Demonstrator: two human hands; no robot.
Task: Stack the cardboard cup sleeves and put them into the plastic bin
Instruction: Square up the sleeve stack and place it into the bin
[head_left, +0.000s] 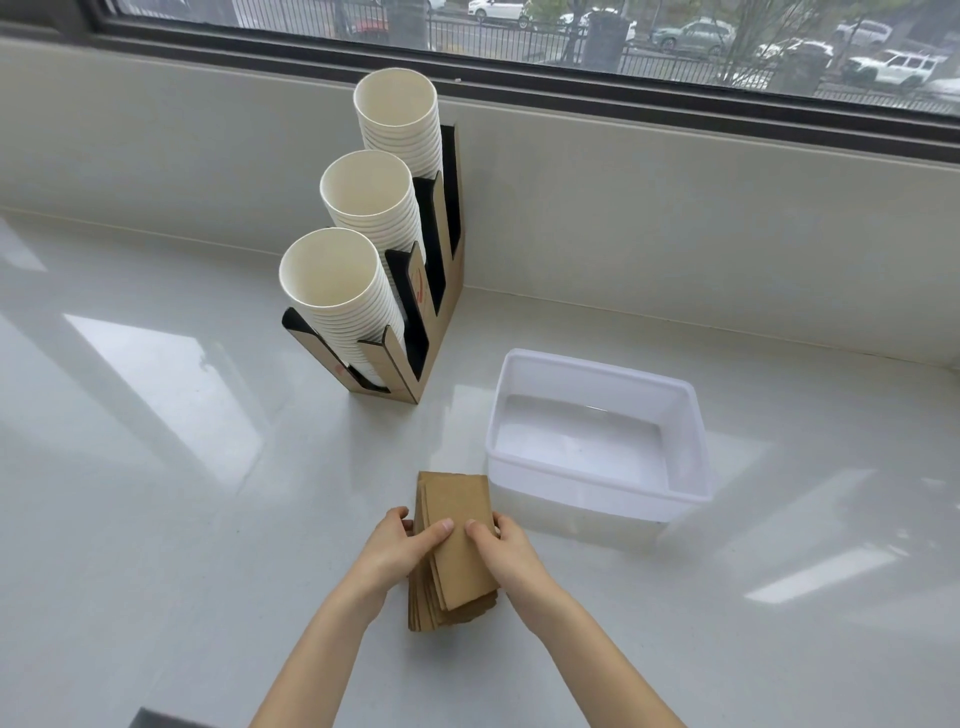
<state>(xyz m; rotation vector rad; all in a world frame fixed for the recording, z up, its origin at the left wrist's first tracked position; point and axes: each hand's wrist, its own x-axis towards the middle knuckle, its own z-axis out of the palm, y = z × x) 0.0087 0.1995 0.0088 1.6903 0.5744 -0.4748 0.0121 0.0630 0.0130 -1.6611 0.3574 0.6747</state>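
Nearest the camera, two bare forearms reach in from the bottom edge onto a glossy white tabletop. The left hand and the right hand clamp a stack of flattened brown cardboard cup sleeves from either side, thumbs pressed on the top sleeve and fingers curled around the long edges. The stack lies lengthwise away from the person, its near end fanned slightly uneven, resting on the tabletop. Just beyond and to the right of the stack sits a translucent white plastic bin, rectangular, with nothing visible inside; its near left corner is close to the far end of the sleeves but apart from them. Farther back and to the left stands a stepped cardboard cup dispenser holding three tilted columns of nested white paper cups, open mouths facing up. Behind it runs a pale sill wall and a dark-framed window showing a fence and parked cars
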